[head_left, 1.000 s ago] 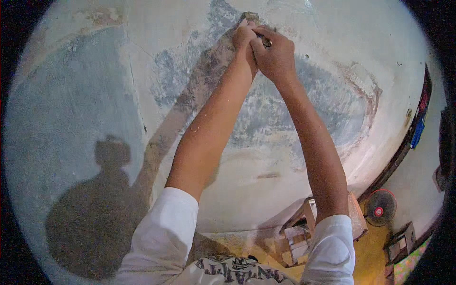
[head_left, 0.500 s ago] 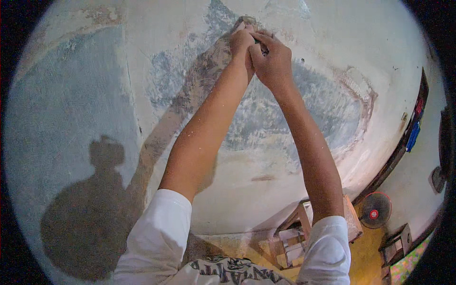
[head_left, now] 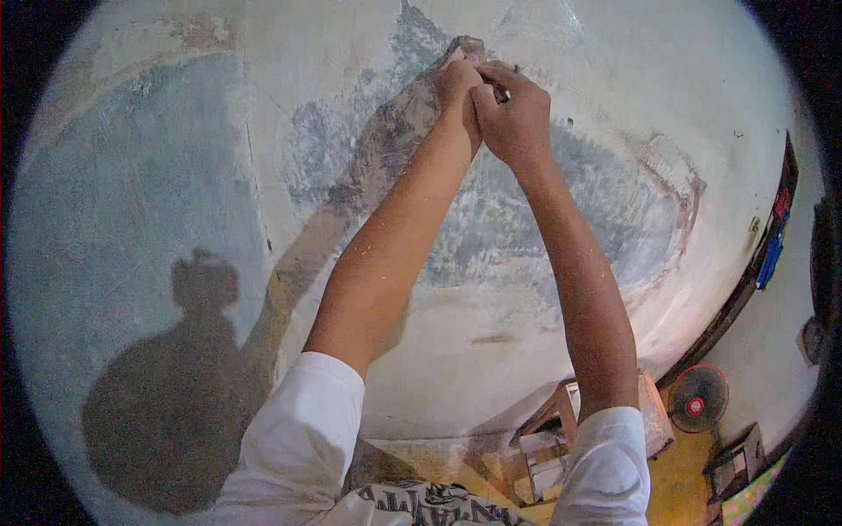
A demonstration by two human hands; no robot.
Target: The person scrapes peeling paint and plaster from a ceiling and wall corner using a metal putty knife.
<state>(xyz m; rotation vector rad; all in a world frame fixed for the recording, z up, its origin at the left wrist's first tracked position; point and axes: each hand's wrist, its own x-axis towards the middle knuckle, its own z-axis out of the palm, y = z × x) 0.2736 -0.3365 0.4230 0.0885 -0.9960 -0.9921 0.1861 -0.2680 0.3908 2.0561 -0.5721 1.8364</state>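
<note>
Both my arms reach up against a wall [head_left: 456, 329] with patchy grey and whitish paint. My left hand [head_left: 460, 81] is closed near the top of a bare grey patch [head_left: 601, 197]. Just beyond its fingers, a small brownish piece [head_left: 471, 44] shows against the wall; its kind is unclear. My right hand [head_left: 519, 114] presses close beside the left, its fingers curled. A dark bit of an object [head_left: 502, 93] peeks out between its thumb and fingers, mostly hidden. Whether both hands grip one tool, I cannot tell.
My shadow [head_left: 167, 412] falls on the wall at left. Low on the right stand a wooden piece of furniture [head_left: 545, 456], a round fan with a red rim [head_left: 697, 399] and a dark wooden stand [head_left: 737, 460] on a yellowish floor [head_left: 675, 478]. A blue cloth [head_left: 770, 259] hangs at far right.
The whole view has shifted slightly, so the wall and arms appear a little lower and further right. My hands stay together at nearly the same spot on the wall.
</note>
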